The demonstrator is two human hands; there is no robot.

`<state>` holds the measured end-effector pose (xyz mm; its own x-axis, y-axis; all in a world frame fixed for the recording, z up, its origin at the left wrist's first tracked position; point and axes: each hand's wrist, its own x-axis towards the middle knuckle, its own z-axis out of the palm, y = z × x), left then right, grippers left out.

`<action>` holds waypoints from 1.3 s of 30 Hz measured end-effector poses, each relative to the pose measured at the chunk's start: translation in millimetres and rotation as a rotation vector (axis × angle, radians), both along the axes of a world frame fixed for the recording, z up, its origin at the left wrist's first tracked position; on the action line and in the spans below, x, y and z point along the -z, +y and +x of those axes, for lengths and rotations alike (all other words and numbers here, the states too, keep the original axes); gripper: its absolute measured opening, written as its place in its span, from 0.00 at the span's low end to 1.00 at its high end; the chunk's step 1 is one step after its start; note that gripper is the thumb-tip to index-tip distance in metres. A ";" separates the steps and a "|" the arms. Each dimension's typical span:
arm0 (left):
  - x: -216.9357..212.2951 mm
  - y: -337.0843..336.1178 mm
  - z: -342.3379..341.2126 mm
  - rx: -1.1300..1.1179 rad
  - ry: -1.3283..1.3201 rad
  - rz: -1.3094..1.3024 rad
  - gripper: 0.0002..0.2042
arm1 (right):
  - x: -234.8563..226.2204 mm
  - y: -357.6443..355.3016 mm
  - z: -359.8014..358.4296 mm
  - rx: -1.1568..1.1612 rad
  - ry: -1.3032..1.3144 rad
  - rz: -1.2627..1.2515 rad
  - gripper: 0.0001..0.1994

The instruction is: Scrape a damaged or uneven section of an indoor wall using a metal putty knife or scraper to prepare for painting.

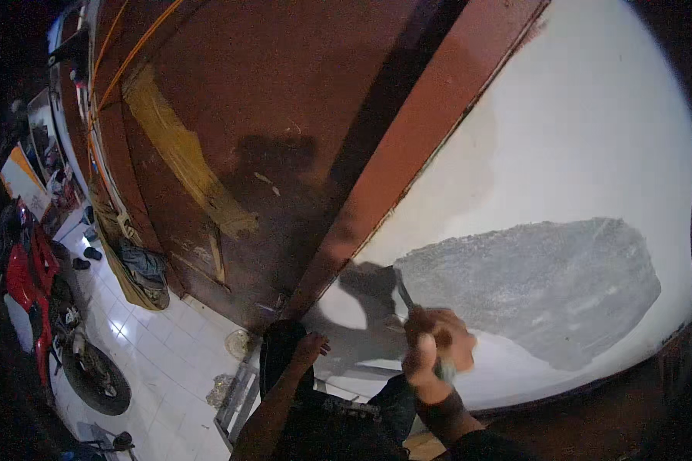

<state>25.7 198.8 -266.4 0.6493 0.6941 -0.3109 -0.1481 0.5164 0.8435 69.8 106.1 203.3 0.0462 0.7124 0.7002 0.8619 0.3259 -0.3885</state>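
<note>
My right hand point(438, 346) is closed around the handle of a scraper point(403, 289), whose thin dark blade points up and left. Its blade tip is by the left edge of a rough grey patch point(530, 288) on the white wall point(577, 115). Whether the blade touches the wall I cannot tell. A pale greenish end of the handle shows below my fist. My left hand point(309, 349) rests over my dark-clothed knee, holding nothing, its fingers loosely apart. Shadows of my arm and the tool fall on the wall left of the patch.
A brown door point(284, 92) with a reddish frame point(407, 146) adjoins the wall. Cloth point(142, 265) hangs at the door's left edge beside orange cords point(131, 58). A red motorcycle point(31, 284) stands on white tiles point(158, 361). A grey metal frame point(238, 399) is by my legs.
</note>
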 end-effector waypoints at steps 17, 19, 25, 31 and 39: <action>-276.6 -6.6 -61.9 -0.057 0.150 0.307 0.14 | -2.2 -4.3 -30.4 -0.149 0.445 0.878 0.14; -203.0 -6.6 -50.3 -0.043 0.131 0.278 0.14 | -9.2 6.7 -5.6 0.234 0.010 -0.098 0.13; -265.1 -2.2 -58.2 -0.010 0.222 0.357 0.13 | -1.7 -11.9 -5.3 -0.010 0.159 0.019 0.05; -55.0 -4.8 -10.9 -0.062 -0.126 0.120 0.11 | 8.4 4.7 0.3 0.234 -0.031 0.093 0.09; -261.5 -5.7 -60.5 -0.107 0.054 0.246 0.10 | 13.4 -4.2 -36.0 -0.035 0.370 0.753 0.04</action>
<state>-34.8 193.1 -4.8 0.5551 0.8169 -0.1566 -0.1425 0.2788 0.9497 33.8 101.9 189.9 0.3531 0.0662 0.9332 0.7060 0.6357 -0.3122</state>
